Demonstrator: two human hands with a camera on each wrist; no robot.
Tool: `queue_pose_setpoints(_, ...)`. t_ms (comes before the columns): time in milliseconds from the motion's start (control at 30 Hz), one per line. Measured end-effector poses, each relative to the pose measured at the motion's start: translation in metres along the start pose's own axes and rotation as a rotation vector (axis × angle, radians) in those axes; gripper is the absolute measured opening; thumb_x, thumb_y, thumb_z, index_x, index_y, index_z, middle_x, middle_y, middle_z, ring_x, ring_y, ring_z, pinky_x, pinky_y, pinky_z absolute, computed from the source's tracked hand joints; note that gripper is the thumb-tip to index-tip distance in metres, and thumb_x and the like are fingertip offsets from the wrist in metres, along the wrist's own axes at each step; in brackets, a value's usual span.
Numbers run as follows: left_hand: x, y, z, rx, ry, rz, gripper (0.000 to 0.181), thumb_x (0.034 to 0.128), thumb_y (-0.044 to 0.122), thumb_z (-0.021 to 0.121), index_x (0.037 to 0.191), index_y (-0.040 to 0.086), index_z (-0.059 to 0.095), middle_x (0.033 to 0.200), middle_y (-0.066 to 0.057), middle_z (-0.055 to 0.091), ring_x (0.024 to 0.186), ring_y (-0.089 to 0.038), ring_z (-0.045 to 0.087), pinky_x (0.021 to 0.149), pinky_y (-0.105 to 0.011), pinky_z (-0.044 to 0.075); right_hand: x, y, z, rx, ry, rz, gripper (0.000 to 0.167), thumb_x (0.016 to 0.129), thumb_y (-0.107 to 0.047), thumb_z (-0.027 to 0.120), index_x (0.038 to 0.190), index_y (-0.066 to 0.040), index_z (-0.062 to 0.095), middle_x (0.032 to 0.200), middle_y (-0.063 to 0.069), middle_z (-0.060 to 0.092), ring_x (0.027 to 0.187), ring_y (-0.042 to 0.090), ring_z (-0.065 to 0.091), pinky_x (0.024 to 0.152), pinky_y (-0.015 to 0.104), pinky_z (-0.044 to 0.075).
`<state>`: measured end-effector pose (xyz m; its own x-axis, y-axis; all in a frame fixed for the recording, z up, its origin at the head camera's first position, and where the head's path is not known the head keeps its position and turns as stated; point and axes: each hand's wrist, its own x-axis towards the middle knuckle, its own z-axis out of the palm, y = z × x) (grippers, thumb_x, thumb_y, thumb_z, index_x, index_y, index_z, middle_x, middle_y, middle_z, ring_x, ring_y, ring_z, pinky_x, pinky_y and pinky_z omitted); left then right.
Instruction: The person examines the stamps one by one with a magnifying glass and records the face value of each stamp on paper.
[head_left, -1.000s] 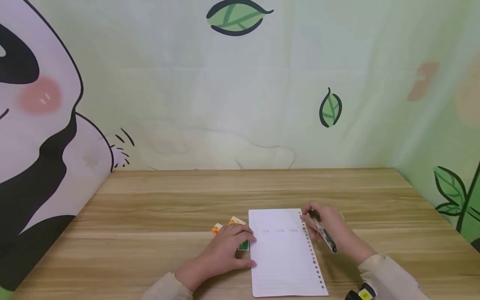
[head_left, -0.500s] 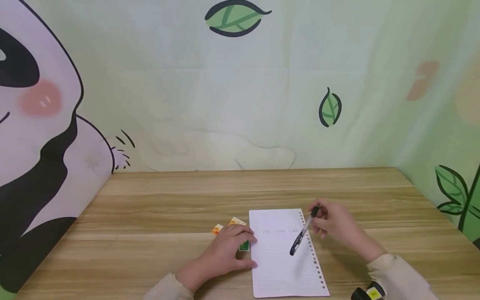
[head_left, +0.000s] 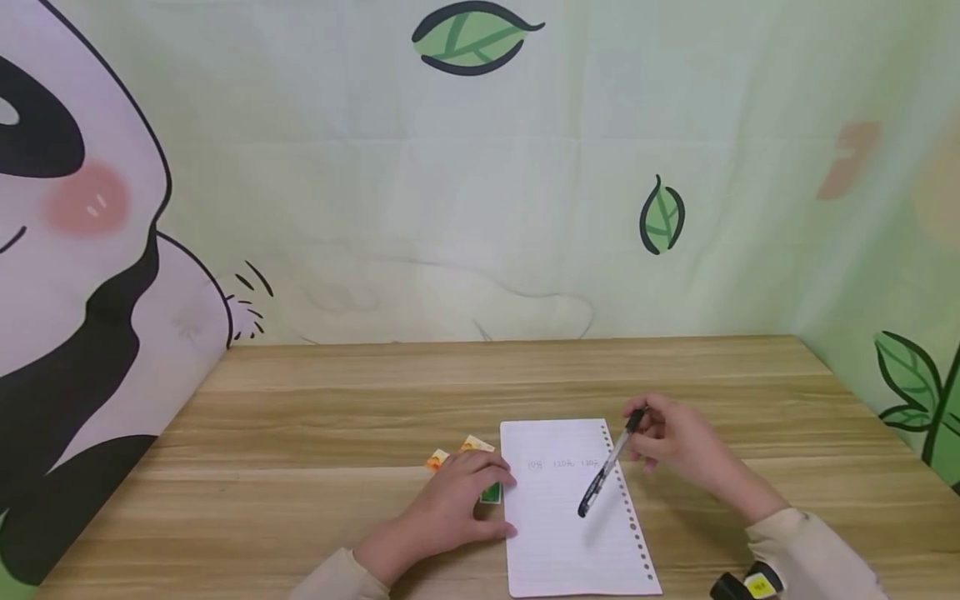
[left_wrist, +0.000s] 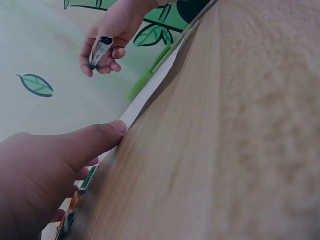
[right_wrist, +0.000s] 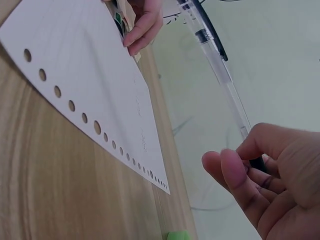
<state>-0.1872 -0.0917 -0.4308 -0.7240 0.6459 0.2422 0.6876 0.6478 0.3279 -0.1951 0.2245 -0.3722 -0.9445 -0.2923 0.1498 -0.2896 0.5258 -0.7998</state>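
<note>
On my head feed I see the right hand (head_left: 684,442) pinching a pen (head_left: 609,468) near one end, the other end slanting above the lined sheet (head_left: 558,542) on the tabletop (head_left: 300,417). The left hand (head_left: 450,504), thumb and fingers spread, touches the sheet's left edge (punched holes line the opposite side) and partly hides some colourful cards (head_left: 491,493).

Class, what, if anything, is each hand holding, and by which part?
The right hand holds the pen by its black end, opposite the clip. The left hand grips nothing visible, only touching the paper.
</note>
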Motion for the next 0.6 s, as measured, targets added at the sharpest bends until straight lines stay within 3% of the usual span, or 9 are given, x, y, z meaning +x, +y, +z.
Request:
queue_pose_setpoints(200, 0.0001, -0.0005, 0.0001, -0.008, 0.016, 0.012, 0.044, 0.0777, 0.044, 0.076, 0.110, 0.016, 0.065, 0.122, 0.004, 0.060, 0.120, -0.015, 0.051, 0.108, -0.042, 0.038, -0.0020, -0.0035, -0.0018, 0.029, 0.024, 0.020, 0.026, 0.092, 0.002, 0.050, 0.117, 0.009, 0.051, 0.082, 0.016, 0.062, 0.067, 0.018, 0.064, 0.056, 0.030, 0.057)
queue_pose_setpoints(367, 0.0001, -0.0001, -0.0004, -0.006, 0.013, 0.011, 0.044, 0.0780, 0.045, 0.076, 0.110, 0.017, 0.065, 0.122, 0.004, 0.060, 0.120, -0.015, 0.051, 0.108, -0.042, 0.038, -0.0020, -0.0036, -0.0013, 0.026, 0.055, 0.029, 0.023, 0.095, -0.006, 0.054, 0.114, 0.007, 0.053, 0.081, 0.016, 0.062, 0.066, 0.016, 0.064, 0.055, 0.030, 0.057)
queue_pose_setpoints(600, 0.0001, 0.0001, -0.0006, 0.005, 0.019, 0.012, 0.044, 0.0778, 0.045, 0.076, 0.110, 0.017, 0.066, 0.121, 0.005, 0.060, 0.119, -0.015, 0.051, 0.107, -0.040, 0.038, -0.0004, -0.0021, -0.0009, -0.008, 0.080, 0.037, 0.020, 0.094, -0.005, 0.056, 0.112, 0.004, 0.055, 0.078, 0.014, 0.062, 0.061, 0.017, 0.064, 0.052, 0.029, 0.056)
